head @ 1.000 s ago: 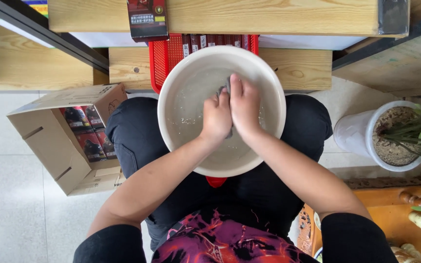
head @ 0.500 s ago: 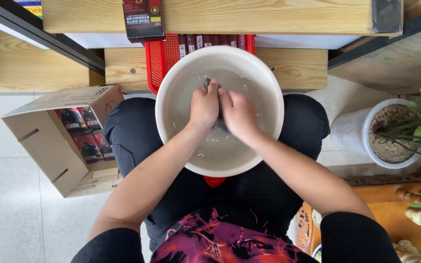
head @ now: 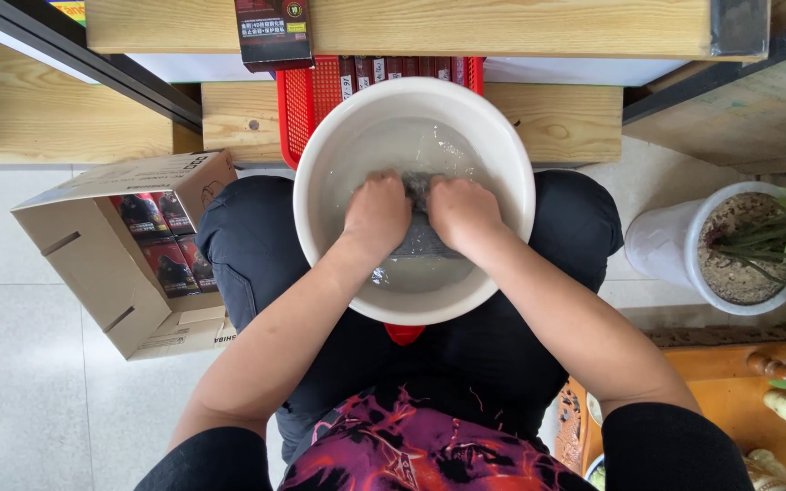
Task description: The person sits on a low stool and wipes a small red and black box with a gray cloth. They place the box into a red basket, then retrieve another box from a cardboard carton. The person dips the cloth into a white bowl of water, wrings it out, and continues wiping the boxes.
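One white basin (head: 320, 155) at the centre of the frame, holding one grey cloth (head: 422, 238) and two hands in the water: one left hand (head: 377, 214), one right hand (head: 462, 211). One red plastic basket (head: 307, 100) above it. One open cardboard box (head: 79, 264) at left, with four dark packets showing inside. One white plant pot (head: 661, 250) at right

I see a pale tiled floor (head: 29, 391), wooden shelving (head: 502, 23) ahead, an open cardboard box (head: 93, 264) left, a white plant pot (head: 675, 245) right, in daylight.
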